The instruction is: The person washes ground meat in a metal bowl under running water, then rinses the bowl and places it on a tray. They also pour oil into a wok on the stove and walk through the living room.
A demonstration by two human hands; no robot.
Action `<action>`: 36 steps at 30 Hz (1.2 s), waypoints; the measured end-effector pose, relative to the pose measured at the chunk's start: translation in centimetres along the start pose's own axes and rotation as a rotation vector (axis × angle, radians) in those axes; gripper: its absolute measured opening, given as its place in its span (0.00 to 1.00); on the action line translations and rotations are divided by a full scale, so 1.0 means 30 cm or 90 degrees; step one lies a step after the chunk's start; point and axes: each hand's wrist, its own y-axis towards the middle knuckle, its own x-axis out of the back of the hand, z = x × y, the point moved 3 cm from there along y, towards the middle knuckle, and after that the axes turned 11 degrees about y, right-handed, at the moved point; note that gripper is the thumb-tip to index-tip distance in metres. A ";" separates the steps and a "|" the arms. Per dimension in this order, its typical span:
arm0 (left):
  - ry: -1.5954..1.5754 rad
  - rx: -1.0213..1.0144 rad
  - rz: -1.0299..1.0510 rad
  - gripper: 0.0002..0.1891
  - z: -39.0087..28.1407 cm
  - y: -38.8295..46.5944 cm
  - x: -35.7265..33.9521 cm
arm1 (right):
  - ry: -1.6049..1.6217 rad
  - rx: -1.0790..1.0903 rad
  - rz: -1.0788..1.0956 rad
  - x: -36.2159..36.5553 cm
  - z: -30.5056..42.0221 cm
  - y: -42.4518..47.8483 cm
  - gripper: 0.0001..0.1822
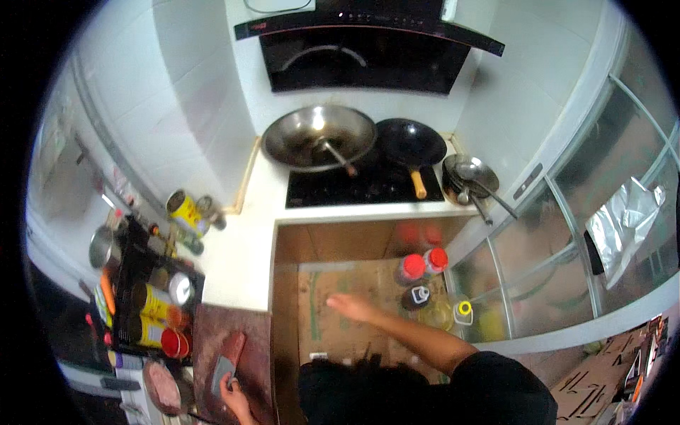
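My left hand (235,397) is at the lower left, its fingers on the near end of a grey-bladed cleaver (222,372). The cleaver lies over a dark reddish-brown cutting board (255,366). A long reddish-brown piece (232,346) extends from the blade's far end; whether it is the handle or meat, I cannot tell. Stretched out over the floor, my right hand (351,307) holds nothing, and its slightly blurred fingers point left. A pan (179,398) beside the board holds a pale pink mass (162,387), perhaps meat.
A steel wok (287,141) and a black frying pan (409,138) sit on the black cooktop (340,194). Red-capped jars (413,267) and an oil bottle (464,314) stand on floor cardboard (340,281). A black rack (196,276) holds tins and jars. A glazed door (536,249) borders the right.
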 end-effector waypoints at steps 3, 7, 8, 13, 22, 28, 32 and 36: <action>-0.193 -0.053 0.035 0.11 -0.066 0.127 -0.126 | -0.099 0.103 -0.183 0.328 0.310 0.134 0.32; -0.231 -0.016 0.135 0.09 -0.364 0.327 -0.305 | -0.221 0.261 -0.462 0.813 0.714 0.309 0.38; -0.230 -0.102 0.102 0.09 -0.400 0.413 -0.385 | -0.276 0.287 -0.517 0.922 0.801 0.353 0.39; -0.344 -0.092 0.233 0.11 -0.943 0.612 -0.650 | -0.417 0.208 -0.737 1.372 1.089 0.504 0.44; -0.356 -0.249 0.349 0.14 -1.418 0.813 -0.779 | -0.464 0.199 -0.921 1.788 1.195 0.587 0.43; -0.366 -0.295 0.377 0.14 -1.398 0.924 -0.869 | -0.543 0.307 -0.944 1.770 1.198 0.613 0.38; -0.343 -0.302 0.368 0.13 -1.410 0.949 -0.872 | -0.521 0.292 -0.912 1.732 1.228 0.644 0.37; -0.344 -0.295 0.354 0.14 -1.463 0.926 -0.873 | -0.556 0.381 -0.875 1.709 1.249 0.664 0.37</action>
